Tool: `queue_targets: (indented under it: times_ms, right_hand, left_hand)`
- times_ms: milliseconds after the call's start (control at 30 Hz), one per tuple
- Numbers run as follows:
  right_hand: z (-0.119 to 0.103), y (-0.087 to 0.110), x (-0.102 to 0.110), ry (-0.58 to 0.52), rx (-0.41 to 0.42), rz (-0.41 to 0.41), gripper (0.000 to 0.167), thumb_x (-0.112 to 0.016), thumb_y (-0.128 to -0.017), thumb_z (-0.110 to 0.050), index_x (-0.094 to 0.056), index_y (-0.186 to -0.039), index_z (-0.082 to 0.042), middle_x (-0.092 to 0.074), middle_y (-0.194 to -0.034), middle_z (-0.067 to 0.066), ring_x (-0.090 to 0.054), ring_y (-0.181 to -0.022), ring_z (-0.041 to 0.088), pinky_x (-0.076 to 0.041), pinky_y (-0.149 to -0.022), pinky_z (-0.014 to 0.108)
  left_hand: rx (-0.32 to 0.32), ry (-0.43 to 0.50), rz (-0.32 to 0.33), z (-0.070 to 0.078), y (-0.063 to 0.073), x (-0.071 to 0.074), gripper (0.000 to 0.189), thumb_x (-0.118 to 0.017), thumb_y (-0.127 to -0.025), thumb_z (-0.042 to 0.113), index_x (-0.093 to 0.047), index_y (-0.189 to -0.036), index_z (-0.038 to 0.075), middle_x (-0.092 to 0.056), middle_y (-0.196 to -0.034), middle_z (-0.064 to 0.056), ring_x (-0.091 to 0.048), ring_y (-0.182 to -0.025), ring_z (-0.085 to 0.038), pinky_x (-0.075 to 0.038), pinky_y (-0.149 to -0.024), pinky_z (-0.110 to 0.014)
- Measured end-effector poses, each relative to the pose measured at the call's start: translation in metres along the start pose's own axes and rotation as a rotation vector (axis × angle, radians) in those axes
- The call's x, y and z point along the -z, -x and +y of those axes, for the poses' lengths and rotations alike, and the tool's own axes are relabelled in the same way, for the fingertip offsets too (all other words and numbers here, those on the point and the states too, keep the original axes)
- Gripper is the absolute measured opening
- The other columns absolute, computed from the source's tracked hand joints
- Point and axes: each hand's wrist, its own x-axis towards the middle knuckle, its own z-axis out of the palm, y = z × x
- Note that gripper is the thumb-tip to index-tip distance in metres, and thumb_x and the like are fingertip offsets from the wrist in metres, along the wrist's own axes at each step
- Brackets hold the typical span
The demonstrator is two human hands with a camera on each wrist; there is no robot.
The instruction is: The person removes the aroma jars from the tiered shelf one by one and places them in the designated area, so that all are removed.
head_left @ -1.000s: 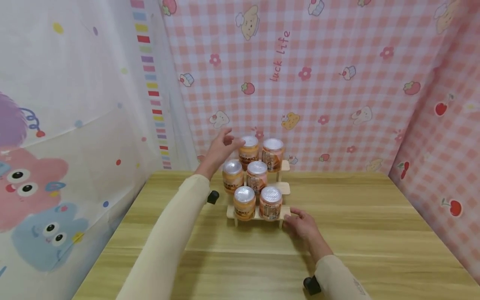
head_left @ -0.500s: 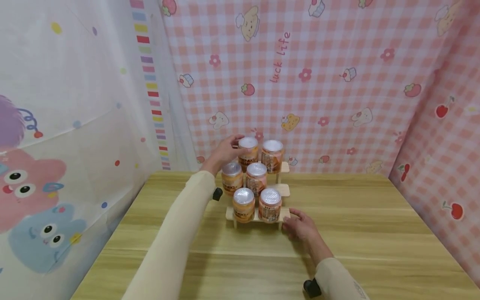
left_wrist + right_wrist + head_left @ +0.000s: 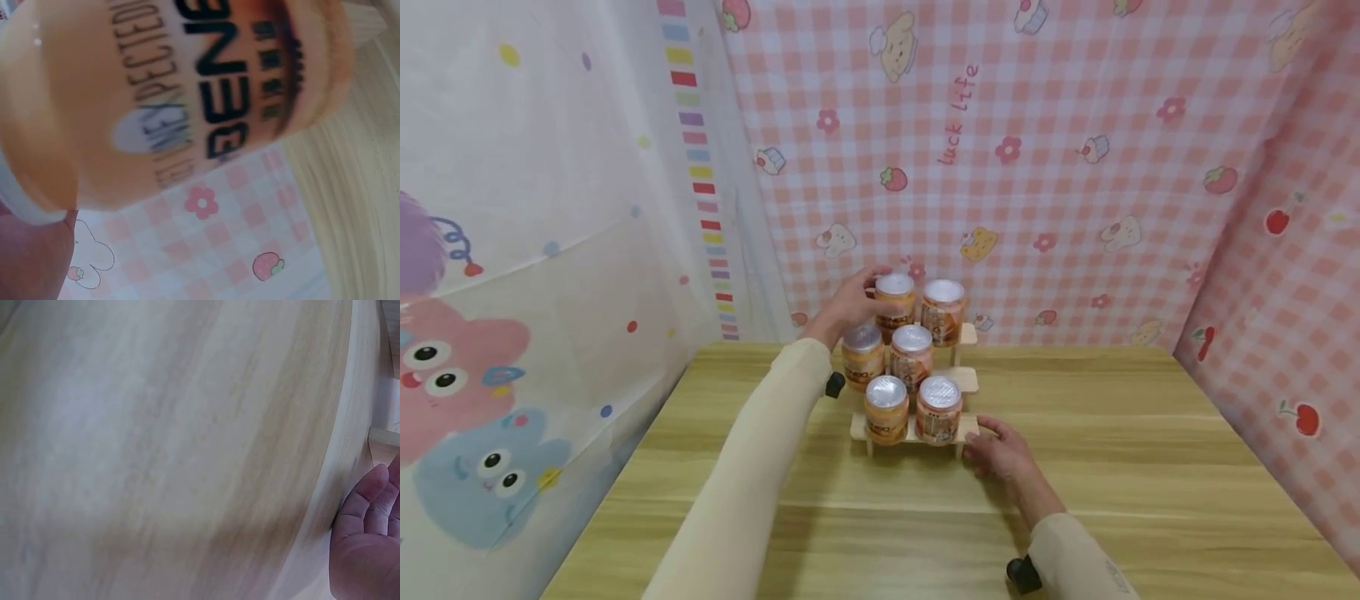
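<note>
My left hand (image 3: 853,304) grips the back-left can (image 3: 895,310), which has an orange label and a silvery lid, on the top step of a small wooden tiered rack (image 3: 967,381). In the left wrist view that can (image 3: 156,94) fills the upper part, with a fingertip (image 3: 34,250) against its pale rim. My right hand (image 3: 1003,454) holds the right end of the rack's lowest step. The right wrist view shows its bent fingers (image 3: 372,484) close to a wooden piece (image 3: 382,439) of the rack.
Beside the held can stands another can (image 3: 943,315). Two cans are on the middle step, including one (image 3: 912,357), and two on the lowest, including one (image 3: 939,410). The wood-grain table (image 3: 1097,433) meets a pink checked cloth (image 3: 1060,192) behind.
My left hand has come down from above the back-left can, and its fingers have closed round the can's side. The right hand stays at the rack's end.
</note>
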Motion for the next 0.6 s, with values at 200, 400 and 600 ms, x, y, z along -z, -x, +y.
queue_targets:
  times_ms: [200,400,600]
  right_hand:
    - [0.001,-0.001,-0.001,0.015,-0.004,-0.005,0.056,-0.063,-0.097,-0.01,-0.038,-0.146,0.001,-0.07,-0.094,0.0,-0.065,-0.075,0.013,-0.051,-0.061,0.03]
    - [0.0,-0.001,-0.002,-0.001,0.005,-0.016,0.056,-0.061,-0.097,-0.007,-0.036,-0.147,0.003,-0.068,-0.091,0.001,-0.064,-0.074,0.014,-0.051,-0.06,0.029]
    - [-0.003,-0.001,0.0,-0.028,0.0,-0.027,0.057,-0.06,-0.097,-0.006,-0.035,-0.148,0.002,-0.067,-0.091,0.0,-0.064,-0.075,0.014,-0.054,-0.063,0.031]
  left_hand:
    - [-0.089,0.074,0.108,0.013,0.003,0.017,0.075,-0.083,-0.082,0.019,-0.045,-0.147,0.014,-0.055,-0.137,-0.009,-0.052,-0.124,-0.026,-0.042,-0.105,-0.043]
    - [-0.14,0.149,0.2,0.031,0.015,0.049,0.075,-0.082,-0.084,0.021,-0.042,-0.148,0.014,-0.052,-0.14,-0.009,-0.053,-0.123,-0.025,-0.045,-0.102,-0.042]
    - [-0.178,0.133,0.219,0.036,0.034,0.075,0.08,-0.082,-0.083,0.022,-0.039,-0.151,0.013,-0.05,-0.143,-0.008,-0.052,-0.123,-0.026,-0.045,-0.101,-0.045]
